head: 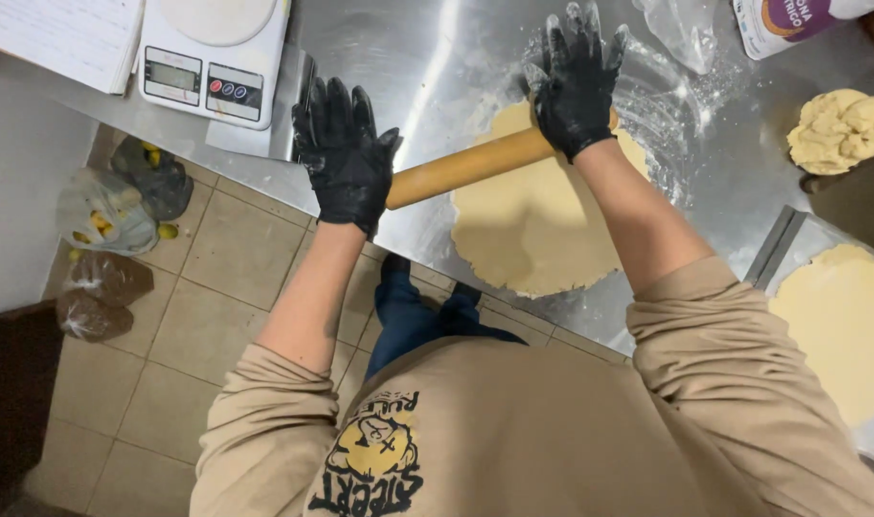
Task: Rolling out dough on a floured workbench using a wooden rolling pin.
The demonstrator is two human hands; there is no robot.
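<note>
**Both gloved hands flat, fingers spread**

Left hand (346, 153) in black glove, palm down, fingers extended. Right hand (576, 81) same, flour-dusted, reaching farther forward. Forearms bare, beige sleeves pushed to elbows, both arms stretched out.

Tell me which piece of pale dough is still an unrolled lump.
The lumpy pale dough ball at the steel table's far right edge; the round sheet under the wooden rolling pin and the tray sheet lie flat.

I am standing in a working kitchen, likely a bakery's. My table (456, 57) is bare stainless steel dusted with flour, a white digital scale (215, 59) sits at its edge, a metal baking tray (791, 244) holds rolled dough (844, 321), and the floor (216, 287) is plain beige tile.
</note>
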